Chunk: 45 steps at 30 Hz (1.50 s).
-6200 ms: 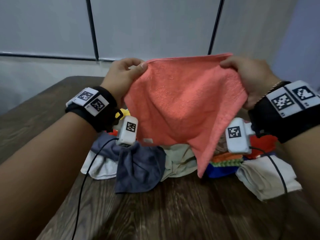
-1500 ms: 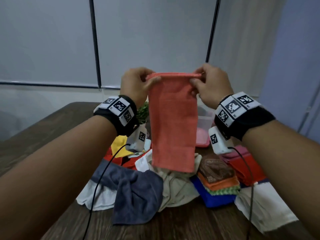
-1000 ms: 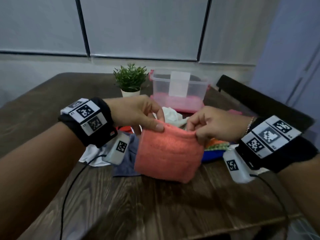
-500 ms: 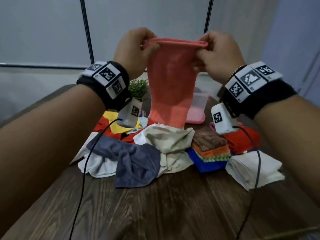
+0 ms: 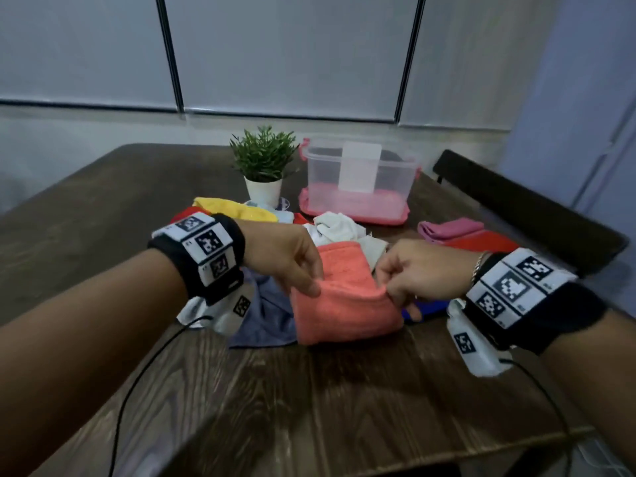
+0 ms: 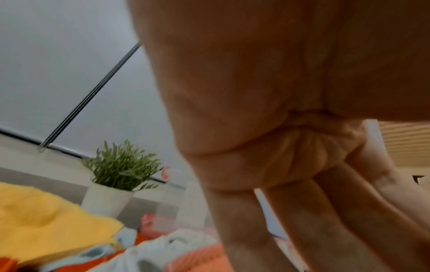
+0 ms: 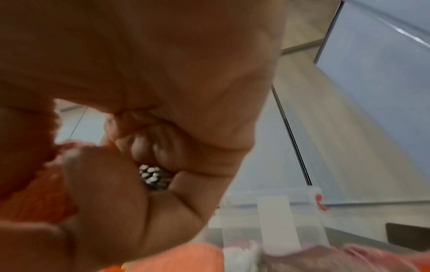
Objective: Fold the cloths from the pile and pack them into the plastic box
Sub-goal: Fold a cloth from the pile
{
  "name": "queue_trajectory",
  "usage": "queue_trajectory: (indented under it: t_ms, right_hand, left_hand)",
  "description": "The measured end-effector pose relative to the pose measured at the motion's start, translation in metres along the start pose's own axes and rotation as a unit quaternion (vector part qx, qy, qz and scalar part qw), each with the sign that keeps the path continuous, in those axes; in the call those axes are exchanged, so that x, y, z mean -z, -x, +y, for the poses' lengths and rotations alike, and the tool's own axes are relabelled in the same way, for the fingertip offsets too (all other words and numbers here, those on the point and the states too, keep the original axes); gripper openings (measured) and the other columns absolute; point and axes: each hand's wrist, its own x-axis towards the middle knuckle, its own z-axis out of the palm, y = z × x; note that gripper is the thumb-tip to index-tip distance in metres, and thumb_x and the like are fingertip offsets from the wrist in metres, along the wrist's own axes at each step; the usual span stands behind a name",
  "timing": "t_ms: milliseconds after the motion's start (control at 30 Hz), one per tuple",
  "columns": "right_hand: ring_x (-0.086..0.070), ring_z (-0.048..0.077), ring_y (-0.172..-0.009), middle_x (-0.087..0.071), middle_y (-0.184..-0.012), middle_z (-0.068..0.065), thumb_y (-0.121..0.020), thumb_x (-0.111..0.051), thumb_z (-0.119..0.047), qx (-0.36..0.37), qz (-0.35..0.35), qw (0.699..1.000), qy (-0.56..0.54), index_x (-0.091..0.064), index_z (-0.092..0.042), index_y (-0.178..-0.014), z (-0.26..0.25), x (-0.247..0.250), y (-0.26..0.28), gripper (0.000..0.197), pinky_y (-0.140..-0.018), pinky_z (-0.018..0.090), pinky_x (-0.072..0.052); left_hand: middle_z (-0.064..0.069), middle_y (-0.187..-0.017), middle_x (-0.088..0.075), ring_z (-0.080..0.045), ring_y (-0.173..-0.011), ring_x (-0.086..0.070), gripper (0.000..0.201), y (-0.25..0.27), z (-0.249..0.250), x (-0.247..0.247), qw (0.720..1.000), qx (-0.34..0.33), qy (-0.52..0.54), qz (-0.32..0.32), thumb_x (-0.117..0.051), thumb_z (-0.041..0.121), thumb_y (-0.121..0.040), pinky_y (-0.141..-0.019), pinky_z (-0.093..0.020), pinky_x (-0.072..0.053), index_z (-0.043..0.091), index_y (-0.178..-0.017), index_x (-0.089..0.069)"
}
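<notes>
Coral cloth (image 5: 344, 297) between both hands

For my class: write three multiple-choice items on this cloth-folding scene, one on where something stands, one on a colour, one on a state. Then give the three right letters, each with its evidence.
1. Where is the potted plant?
A. left of the plastic box
B. inside the box
C. on the chair

2. What colour is the cloth being folded?
A. blue
B. coral-orange
C. green

3. How is that cloth held?
A. lying untouched
B. by one hand
C. pinched by the left hand and right hand

Key: 1 A, the plant stands beside the box's left wall. 2 B, the head view shows it coral-orange. 3 C, fingers grip both sides.
</notes>
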Motion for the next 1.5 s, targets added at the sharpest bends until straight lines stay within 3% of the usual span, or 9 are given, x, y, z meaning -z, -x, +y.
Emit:
queue_trajectory:
  t_ms: [200, 333, 567, 667, 900, 1033, 1100, 1267, 1500]
  right_hand:
    - [-0.063, 0.004, -0.049, -0.068, -0.058, -0.005, -0.082, -0.067, -0.008, -0.001, 0.092, 0.992, 0.083, -0.070, -0.017, -0.088, 0.028, -0.004, -0.034, 0.011, -0.055, 0.019, -0.049]
    - [-0.069, 0.015, -0.077, -0.071, -0.079, -0.009, -0.077, -0.074, -0.026, -0.033, 0.207, 0.972, 0.106, -0.064, -0.034, -0.082, 0.040, 0.008, -0.073, 0.013, -0.080, 0.038, -0.057]
    - [-0.061, 0.023, -0.103, -0.065, -0.111, 0.006, -0.080, -0.073, -0.012, -0.041, 0.277, 0.956, 0.083, -0.065, -0.021, -0.110, 0.043, -0.006, -0.120, 0.032, -0.091, 0.031, -0.049]
    - [-0.057, 0.021, -0.098, -0.058, -0.108, 0.002, -0.078, -0.073, -0.009, -0.004, 0.291, 0.950, 0.115, -0.059, -0.022, -0.098, 0.043, -0.012, -0.121, 0.028, -0.089, 0.033, -0.047]
    - [-0.058, 0.005, -0.066, -0.064, -0.069, -0.010, -0.065, -0.088, -0.030, 0.030, 0.063, 0.976, 0.206, -0.068, -0.019, -0.072, 0.029, -0.038, -0.094, 0.024, -0.063, 0.023, -0.048]
    - [-0.062, 0.018, -0.079, -0.058, -0.077, -0.008, -0.057, -0.090, -0.037, -0.021, 0.004, 0.958, 0.287, -0.058, -0.027, -0.072, 0.033, -0.054, -0.097, 0.037, -0.068, 0.029, -0.052]
    - [-0.061, 0.021, -0.082, -0.055, -0.085, -0.003, -0.059, -0.088, -0.036, -0.026, -0.001, 0.950, 0.311, -0.054, -0.028, -0.077, 0.032, -0.059, -0.096, 0.039, -0.074, 0.033, -0.055]
    - [-0.059, 0.021, -0.087, -0.050, -0.090, -0.006, -0.070, -0.079, -0.030, 0.016, 0.037, 0.948, 0.315, -0.049, -0.030, -0.084, 0.037, -0.064, -0.085, 0.033, -0.074, 0.032, -0.051]
    - [-0.055, 0.017, -0.074, -0.053, -0.075, -0.006, -0.069, -0.069, -0.034, 0.069, 0.054, 0.959, 0.271, -0.048, -0.023, -0.071, 0.032, -0.051, -0.057, 0.024, -0.061, 0.034, -0.047]
  left_hand:
    - [0.009, -0.078, -0.074, -0.003, -0.068, -0.068, 0.005, -0.028, -0.041, -0.010, 0.990, 0.029, -0.097, 0.094, -0.072, 0.027, -0.088, -0.072, -0.026, -0.058, 0.025, -0.092, -0.075]
    - [0.006, -0.077, -0.074, -0.005, -0.060, -0.067, 0.002, -0.043, -0.060, -0.010, 0.966, 0.065, -0.102, 0.227, -0.072, 0.023, -0.087, -0.065, -0.023, -0.054, 0.026, -0.087, -0.072]
    - [-0.004, -0.101, -0.068, -0.022, -0.094, -0.064, 0.020, -0.071, -0.088, -0.021, 0.929, 0.108, -0.136, 0.327, -0.069, 0.023, -0.087, -0.080, -0.026, -0.047, 0.015, -0.105, -0.070]
    - [0.001, -0.105, -0.064, -0.018, -0.098, -0.061, 0.032, -0.078, -0.095, -0.027, 0.939, 0.140, -0.074, 0.307, -0.068, 0.031, -0.088, -0.089, -0.030, -0.049, 0.020, -0.117, -0.060]
    - [0.003, -0.099, -0.055, -0.020, -0.095, -0.051, 0.025, -0.077, -0.087, -0.034, 0.892, 0.050, -0.185, 0.411, -0.074, 0.040, -0.081, -0.083, -0.037, -0.045, 0.023, -0.096, -0.065]
    - [0.004, -0.079, -0.070, -0.016, -0.073, -0.063, 0.036, -0.074, -0.047, -0.055, 0.963, 0.044, -0.225, 0.144, -0.075, 0.054, -0.075, -0.068, -0.028, -0.049, 0.019, -0.082, -0.073]
    - [0.004, -0.081, -0.070, -0.018, -0.075, -0.064, 0.040, -0.079, -0.039, -0.067, 0.952, 0.079, -0.291, 0.053, -0.077, 0.056, -0.070, -0.067, -0.029, -0.050, 0.020, -0.086, -0.071]
    - [-0.005, -0.084, -0.067, -0.023, -0.072, -0.059, 0.033, -0.074, -0.027, -0.071, 0.929, 0.049, -0.356, 0.093, -0.062, 0.047, -0.083, -0.065, -0.032, -0.049, 0.016, -0.092, -0.071]
    - [0.008, -0.074, -0.066, -0.011, -0.070, -0.060, 0.012, -0.051, -0.017, -0.055, 0.977, 0.030, -0.194, 0.087, -0.071, 0.036, -0.078, -0.065, -0.026, -0.049, 0.028, -0.074, -0.065]
